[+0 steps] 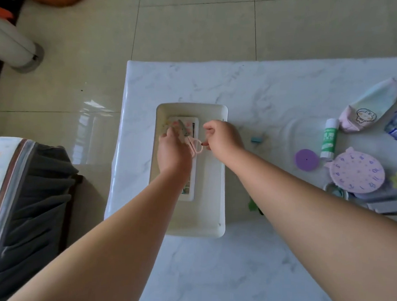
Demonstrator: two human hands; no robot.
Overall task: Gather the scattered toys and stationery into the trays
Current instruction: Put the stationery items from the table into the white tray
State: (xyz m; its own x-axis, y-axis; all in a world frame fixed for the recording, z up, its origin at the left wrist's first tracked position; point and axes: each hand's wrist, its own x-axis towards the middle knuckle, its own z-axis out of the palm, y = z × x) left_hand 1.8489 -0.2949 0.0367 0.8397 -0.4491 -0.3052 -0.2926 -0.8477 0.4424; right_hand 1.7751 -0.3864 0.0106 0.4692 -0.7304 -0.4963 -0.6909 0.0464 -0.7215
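Both your hands are down inside the white tray (pixel 224 174). Your left hand (pixel 173 149) holds the pink scissors (pixel 191 140), blades pointing away from you over the flat box (pixel 191 189) lying under that hand. Your right hand (pixel 221 137) has its fingers curled, pinching something small and red just beside the scissor handles. Well off to the right of your right hand, the glue stick (pixel 329 137), purple disc (pixel 306 159), toy clock (pixel 357 173) and pencil case (pixel 370 106) lie on the table (pixel 209 277).
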